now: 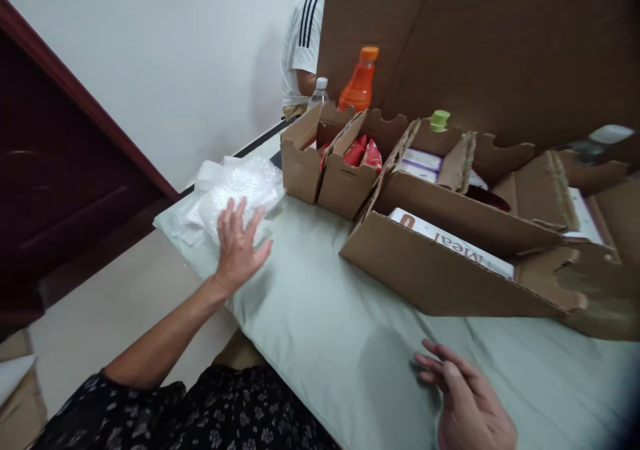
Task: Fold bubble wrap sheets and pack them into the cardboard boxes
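My left hand point(239, 249) is stretched out with its fingers spread, over the near edge of a pile of clear bubble wrap point(240, 182). Whether the fingertips touch the wrap I cannot tell. Low on the right, my right hand point(467, 397) hovers by the green cloth point(320, 303) with its fingers loosely extended and nothing visible in them. Beyond it stands an open cardboard bin point(450, 283) with a white box point(455, 245) lettered "Meal" inside.
More cardboard bins point(345, 187) hold red packets point(363, 153) and boxes. Behind them rise an orange bottle point(359, 83), a clear bottle point(319, 93) and a tall cardboard panel point(475, 50). A person in a white shirt point(303, 37) is partly hidden at the back. A dark red door point(65, 183) stands left.
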